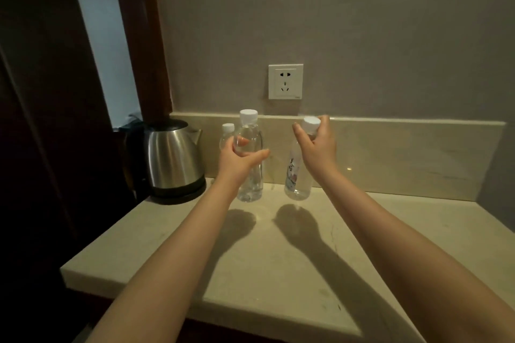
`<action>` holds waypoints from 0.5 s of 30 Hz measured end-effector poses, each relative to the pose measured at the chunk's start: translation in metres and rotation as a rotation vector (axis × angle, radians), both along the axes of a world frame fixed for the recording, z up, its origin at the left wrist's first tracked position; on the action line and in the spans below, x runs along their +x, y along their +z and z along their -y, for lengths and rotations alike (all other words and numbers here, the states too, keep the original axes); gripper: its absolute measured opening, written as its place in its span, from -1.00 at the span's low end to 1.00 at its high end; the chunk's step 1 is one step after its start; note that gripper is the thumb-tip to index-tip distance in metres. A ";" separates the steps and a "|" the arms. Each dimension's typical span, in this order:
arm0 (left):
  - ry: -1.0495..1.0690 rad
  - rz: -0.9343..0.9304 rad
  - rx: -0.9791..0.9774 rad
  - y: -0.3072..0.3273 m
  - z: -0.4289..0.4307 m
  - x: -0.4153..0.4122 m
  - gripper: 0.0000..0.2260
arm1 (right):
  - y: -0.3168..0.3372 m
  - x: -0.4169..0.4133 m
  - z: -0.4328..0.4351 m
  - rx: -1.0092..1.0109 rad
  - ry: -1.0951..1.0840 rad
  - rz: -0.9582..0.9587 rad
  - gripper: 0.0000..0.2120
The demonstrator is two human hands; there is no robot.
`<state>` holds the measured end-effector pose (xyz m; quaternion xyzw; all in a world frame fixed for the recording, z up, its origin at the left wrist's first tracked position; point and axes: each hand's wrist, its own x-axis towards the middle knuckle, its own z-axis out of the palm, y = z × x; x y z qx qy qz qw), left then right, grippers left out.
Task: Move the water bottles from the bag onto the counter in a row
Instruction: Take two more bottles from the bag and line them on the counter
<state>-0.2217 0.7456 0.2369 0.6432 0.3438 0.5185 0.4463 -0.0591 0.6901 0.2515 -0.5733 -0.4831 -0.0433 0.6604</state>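
Observation:
Three clear water bottles with white caps are near the back of the beige counter (250,253). A small bottle (227,132) stands furthest left, partly hidden. A taller bottle (252,175) stands upright in front of it, and my left hand (239,160) curls round its middle. A labelled bottle (298,175) is tilted slightly to the right of these, its base at the counter. My right hand (316,145) grips that bottle at the neck, just under the cap. No bag is in view.
A steel electric kettle (174,159) sits on its base at the counter's back left corner. A white wall socket (285,81) is on the grey wall above the backsplash. Dark wood panelling lines the left side.

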 end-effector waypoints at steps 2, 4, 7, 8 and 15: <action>-0.011 0.001 -0.019 -0.007 -0.018 0.008 -0.57 | -0.005 0.006 -0.021 -0.050 -0.009 -0.014 -0.75; -0.032 -0.026 -0.041 -0.015 -0.036 0.014 -0.52 | -0.012 0.009 -0.043 -0.092 -0.007 -0.012 -0.73; -0.033 -0.073 -0.072 -0.025 -0.055 0.021 -0.45 | -0.022 0.010 -0.073 -0.139 -0.059 0.048 -0.72; -0.034 -0.079 -0.076 -0.027 -0.060 0.023 -0.46 | -0.023 0.009 -0.081 -0.156 -0.079 0.070 -0.73; -0.027 -0.076 -0.059 -0.039 -0.087 0.022 -0.53 | -0.030 -0.001 -0.130 -0.233 -0.111 0.068 -0.67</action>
